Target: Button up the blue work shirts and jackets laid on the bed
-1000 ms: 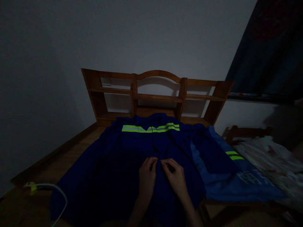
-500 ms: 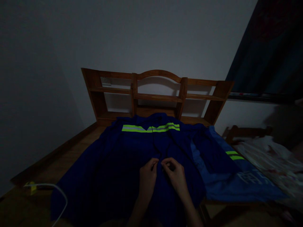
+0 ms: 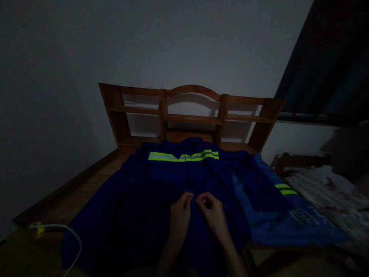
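A dark blue work jacket [image 3: 150, 192] with a yellow-green reflective band [image 3: 164, 156] across its chest lies spread out, collar at the far end. Low on its front opening, both my hands work close together. My left hand [image 3: 181, 209] is closed, thumb and fingers pinching the jacket's front edge. Just to its right, my right hand [image 3: 212, 211] also pinches the other front edge between thumb and forefinger. A narrow gap separates the fingertips. It is too dark to make out a button or zip there. One sleeve [image 3: 259, 184] stretches out to the right.
Behind the jacket stands a wooden headboard shelf [image 3: 191, 119] against the wall. A lighter blue cloth [image 3: 288, 227] with white characters lies under the right sleeve. White plastic sheeting [image 3: 331, 188] is at the far right. A white cable [image 3: 75, 236] hangs at the lower left.
My right hand's fingertips have shifted very slightly left, nearer to the left ones. The jacket lies as before.
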`<state>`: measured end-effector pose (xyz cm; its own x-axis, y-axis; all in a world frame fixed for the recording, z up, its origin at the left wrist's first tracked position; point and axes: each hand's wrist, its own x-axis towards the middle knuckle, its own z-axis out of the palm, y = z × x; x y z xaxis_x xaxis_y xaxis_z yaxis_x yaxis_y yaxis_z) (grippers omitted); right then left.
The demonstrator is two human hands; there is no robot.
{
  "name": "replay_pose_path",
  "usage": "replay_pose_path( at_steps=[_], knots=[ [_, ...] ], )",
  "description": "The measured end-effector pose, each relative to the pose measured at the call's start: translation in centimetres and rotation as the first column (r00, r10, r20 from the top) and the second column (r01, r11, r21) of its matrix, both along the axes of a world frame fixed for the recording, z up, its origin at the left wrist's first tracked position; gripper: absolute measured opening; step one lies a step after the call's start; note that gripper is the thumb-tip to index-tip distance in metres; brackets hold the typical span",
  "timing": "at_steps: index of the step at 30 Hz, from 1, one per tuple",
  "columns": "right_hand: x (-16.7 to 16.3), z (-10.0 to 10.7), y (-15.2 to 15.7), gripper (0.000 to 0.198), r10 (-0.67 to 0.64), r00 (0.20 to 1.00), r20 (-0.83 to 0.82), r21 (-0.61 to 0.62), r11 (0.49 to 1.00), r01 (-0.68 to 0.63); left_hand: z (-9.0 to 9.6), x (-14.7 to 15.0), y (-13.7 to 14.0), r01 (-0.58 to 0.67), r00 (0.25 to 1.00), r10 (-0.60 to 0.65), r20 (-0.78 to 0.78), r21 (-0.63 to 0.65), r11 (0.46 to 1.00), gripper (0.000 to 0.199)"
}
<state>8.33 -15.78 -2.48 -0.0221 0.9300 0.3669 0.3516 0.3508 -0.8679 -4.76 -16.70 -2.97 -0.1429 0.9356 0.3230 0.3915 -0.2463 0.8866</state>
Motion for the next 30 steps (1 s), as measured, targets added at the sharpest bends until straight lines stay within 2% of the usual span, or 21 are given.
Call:
replay_pose_path(
  at_steps=[10,19,30],
  knots=[
    [0.0,0.5,-0.3,0.012,0.012,1.0,0.008,0.012,1.0,-0.012,1.4,0.3,-0.6,-0.042,0.999,0.041,-0.023,-0.033,0.999,0.027],
    [0.0,0.2,-0.1,0.011,0.011,1.0,0.023,0.033,0.999,-0.012,0.2,0.3,0.1,-0.002,0.998,0.005,0.062,-0.04,0.999,0.018],
    [-0.1,0.4,-0.2,0.008,0.017,0.999,0.032,0.023,1.0,-0.018,0.2,0.0,0.2,0.025,0.997,-0.023,0.075,-0.034,0.999,0.016]
  ],
)
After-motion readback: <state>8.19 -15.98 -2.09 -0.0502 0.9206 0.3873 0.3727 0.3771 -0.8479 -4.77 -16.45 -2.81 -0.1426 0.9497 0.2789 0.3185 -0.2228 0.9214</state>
